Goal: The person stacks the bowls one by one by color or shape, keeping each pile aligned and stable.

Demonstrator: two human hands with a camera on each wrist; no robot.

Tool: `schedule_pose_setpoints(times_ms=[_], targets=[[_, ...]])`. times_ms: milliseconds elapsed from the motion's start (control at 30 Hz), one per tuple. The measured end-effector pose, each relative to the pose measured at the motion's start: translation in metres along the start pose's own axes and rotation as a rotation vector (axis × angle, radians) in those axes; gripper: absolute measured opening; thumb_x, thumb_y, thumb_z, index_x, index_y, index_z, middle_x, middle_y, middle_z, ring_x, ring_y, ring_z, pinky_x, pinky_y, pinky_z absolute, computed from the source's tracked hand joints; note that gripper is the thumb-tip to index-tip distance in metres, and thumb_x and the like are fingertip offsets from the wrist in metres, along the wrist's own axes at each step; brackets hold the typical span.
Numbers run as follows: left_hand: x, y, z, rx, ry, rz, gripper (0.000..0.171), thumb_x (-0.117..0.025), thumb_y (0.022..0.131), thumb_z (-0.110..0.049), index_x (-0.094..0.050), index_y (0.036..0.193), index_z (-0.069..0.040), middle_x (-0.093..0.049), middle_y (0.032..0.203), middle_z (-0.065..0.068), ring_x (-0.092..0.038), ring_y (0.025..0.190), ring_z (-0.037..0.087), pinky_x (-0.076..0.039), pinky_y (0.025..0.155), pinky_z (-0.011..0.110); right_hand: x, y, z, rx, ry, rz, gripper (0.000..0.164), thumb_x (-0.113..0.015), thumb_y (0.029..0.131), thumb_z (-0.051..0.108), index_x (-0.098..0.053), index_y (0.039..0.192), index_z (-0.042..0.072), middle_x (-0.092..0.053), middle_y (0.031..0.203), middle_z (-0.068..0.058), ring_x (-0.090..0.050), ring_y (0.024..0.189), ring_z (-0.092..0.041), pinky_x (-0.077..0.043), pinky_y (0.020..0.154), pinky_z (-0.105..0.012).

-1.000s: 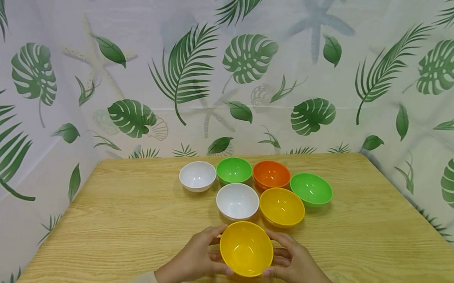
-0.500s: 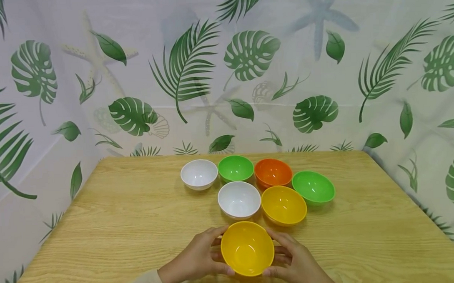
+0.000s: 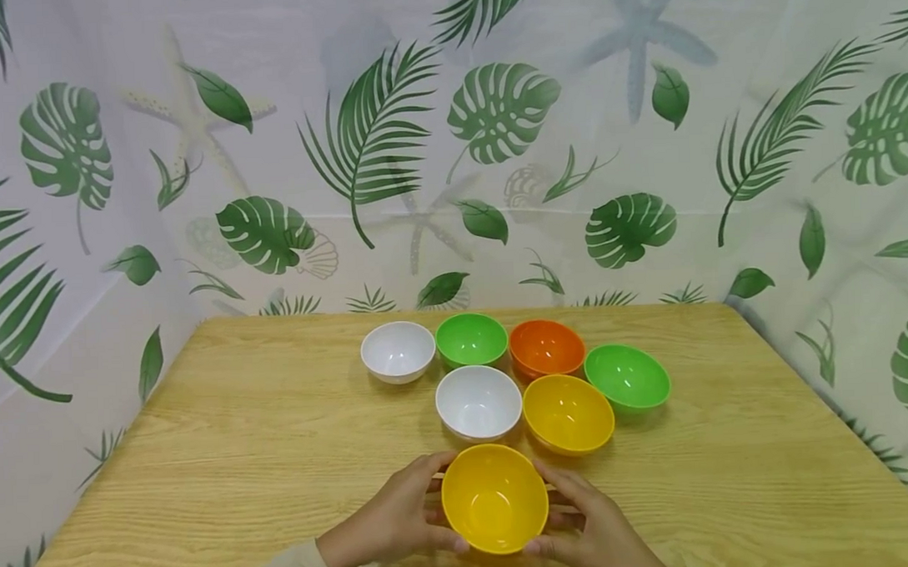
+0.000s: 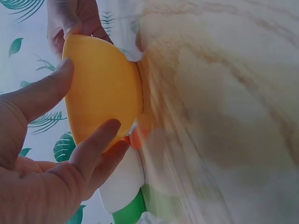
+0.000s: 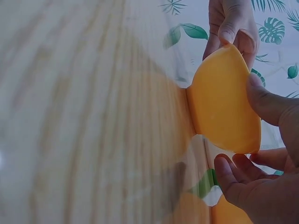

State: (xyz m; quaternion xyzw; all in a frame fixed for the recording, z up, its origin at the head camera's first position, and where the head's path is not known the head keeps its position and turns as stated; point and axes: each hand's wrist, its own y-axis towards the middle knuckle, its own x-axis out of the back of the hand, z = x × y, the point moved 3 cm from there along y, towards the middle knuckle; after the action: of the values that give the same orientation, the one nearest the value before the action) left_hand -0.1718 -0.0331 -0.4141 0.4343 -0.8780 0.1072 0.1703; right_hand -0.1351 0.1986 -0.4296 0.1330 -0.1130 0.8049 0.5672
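Note:
A yellow bowl (image 3: 495, 499) stands upright at the near edge of the group, its foot at the tabletop in both wrist views. My left hand (image 3: 394, 512) grips its left side, thumb by the near rim and fingers spread along the wall. On the opposite side my right hand (image 3: 593, 525) holds it the same way, thumb at the near rim. In the left wrist view the yellow bowl (image 4: 100, 88) shows its smooth outer wall. Just behind it are a white bowl (image 3: 478, 404) and a second yellow bowl (image 3: 568, 415).
Along the back stand another white bowl (image 3: 398, 352), a green bowl (image 3: 471, 340) and an orange bowl (image 3: 546, 349). A second green bowl (image 3: 627, 377) sits at the right of the group. The wooden table (image 3: 242, 441) meets a leaf-patterned cloth (image 3: 389, 152) behind.

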Motion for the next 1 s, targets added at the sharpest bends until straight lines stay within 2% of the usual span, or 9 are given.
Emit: schedule_pose_setpoints(times_ms=[233, 367, 567, 800, 1000], targets=[[0.0002, 0.0006, -0.0002, -0.004, -0.011, -0.002, 0.088, -0.081, 0.066, -0.014, -0.034, 0.139, 0.002, -0.039, 0.133, 0.018, -0.047, 0.114, 0.034, -0.050, 0.076, 0.022, 0.0001, 0.0009, 0.0018, 0.005, -0.003, -0.008, 0.088, -0.076, 0.073, 0.028, -0.033, 0.143, 0.001, -0.039, 0.135, -0.021, -0.050, 0.112, -0.028, -0.047, 0.086, -0.025], [-0.0005, 0.0001, -0.0011, -0.003, -0.017, -0.003, 0.089, -0.081, 0.067, -0.013, -0.033, 0.140, 0.002, -0.040, 0.132, 0.018, -0.046, 0.115, 0.034, -0.050, 0.077, 0.022, 0.0024, 0.0006, 0.0030, -0.008, -0.075, -0.006, 0.087, -0.076, 0.073, 0.033, -0.034, 0.144, 0.003, -0.041, 0.134, -0.018, -0.050, 0.112, -0.029, -0.047, 0.086, -0.027], [-0.0007, 0.0006, -0.0019, -0.021, 0.049, 0.001, 0.090, -0.080, 0.068, -0.020, -0.032, 0.141, 0.003, -0.041, 0.132, 0.017, -0.047, 0.115, 0.032, -0.049, 0.079, 0.022, 0.0057, 0.0003, 0.0043, -0.001, -0.186, 0.001, 0.085, -0.074, 0.075, 0.037, -0.036, 0.144, 0.006, -0.041, 0.136, -0.016, -0.051, 0.109, -0.027, -0.047, 0.087, -0.032], [0.0001, 0.0005, -0.0037, -0.072, 0.182, 0.000, 0.091, -0.078, 0.071, -0.030, -0.031, 0.142, 0.001, -0.043, 0.135, 0.014, -0.048, 0.116, 0.026, -0.041, 0.094, 0.032, 0.0064, 0.0002, 0.0064, -0.044, -0.186, 0.014, 0.086, -0.073, 0.075, 0.039, -0.033, 0.146, 0.011, -0.039, 0.139, -0.015, -0.049, 0.112, -0.027, -0.046, 0.089, -0.039], [0.0005, 0.0002, -0.0047, -0.075, 0.203, 0.009, 0.091, -0.078, 0.072, -0.034, -0.032, 0.143, 0.000, -0.042, 0.137, 0.013, -0.045, 0.119, 0.025, -0.038, 0.098, 0.037, 0.0063, -0.0010, 0.0083, -0.052, -0.186, 0.008, 0.085, -0.073, 0.075, 0.039, -0.033, 0.145, 0.012, -0.042, 0.136, -0.013, -0.049, 0.110, -0.027, -0.047, 0.088, -0.038]])
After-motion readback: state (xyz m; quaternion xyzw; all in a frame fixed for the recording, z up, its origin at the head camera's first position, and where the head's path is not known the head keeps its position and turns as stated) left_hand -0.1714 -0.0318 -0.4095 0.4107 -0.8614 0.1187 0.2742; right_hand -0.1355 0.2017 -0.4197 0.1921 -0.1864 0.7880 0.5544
